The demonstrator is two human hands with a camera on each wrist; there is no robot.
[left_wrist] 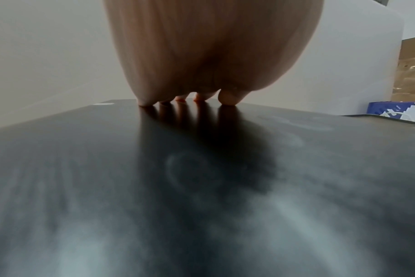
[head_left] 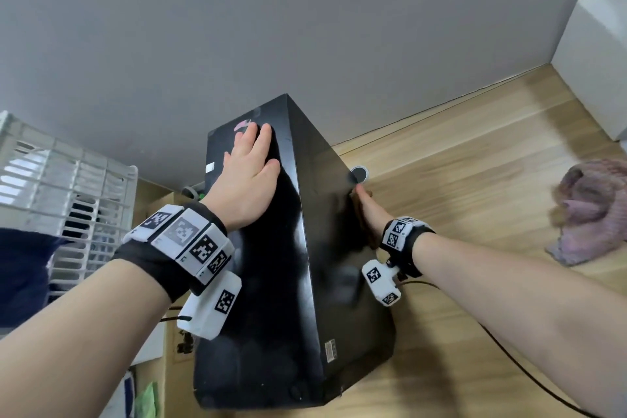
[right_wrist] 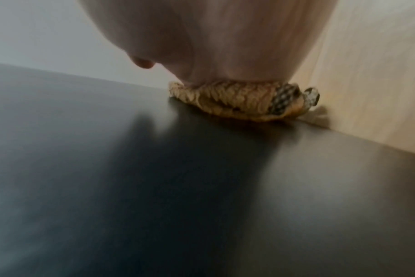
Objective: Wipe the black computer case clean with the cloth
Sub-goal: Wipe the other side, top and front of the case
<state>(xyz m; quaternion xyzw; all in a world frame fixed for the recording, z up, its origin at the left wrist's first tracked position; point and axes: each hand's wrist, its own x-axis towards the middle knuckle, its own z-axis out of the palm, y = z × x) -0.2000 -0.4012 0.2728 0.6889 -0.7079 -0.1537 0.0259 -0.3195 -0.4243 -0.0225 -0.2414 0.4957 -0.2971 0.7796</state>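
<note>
The black computer case (head_left: pixel 271 282) stands on a light wooden surface (head_left: pixel 475 163) against a grey wall. My left hand (head_left: pixel 252 176) lies flat on the case's upper left face, fingers straight, and the fingertips (left_wrist: pixel 226 98) touch the dusty, smeared panel (left_wrist: pixel 201 187). My right hand (head_left: pixel 368 210) presses a tan-brown cloth (right_wrist: pixel 239 99) flat against the case's right side panel (right_wrist: pixel 154 187), near its far edge. In the head view the cloth (head_left: pixel 371 237) shows only as a thin brown strip between the hand and the panel. The thumb sticks out free of the cloth.
A white slatted crate (head_left: pixel 51 187) stands to the left of the case. At the right edge lies a crumpled purple cloth (head_left: pixel 590 210), with a white box (head_left: pixel 597 54) behind it. A round grommet (head_left: pixel 360 174) sits by the case, and a black cable (head_left: pixel 509 349) runs under my right forearm.
</note>
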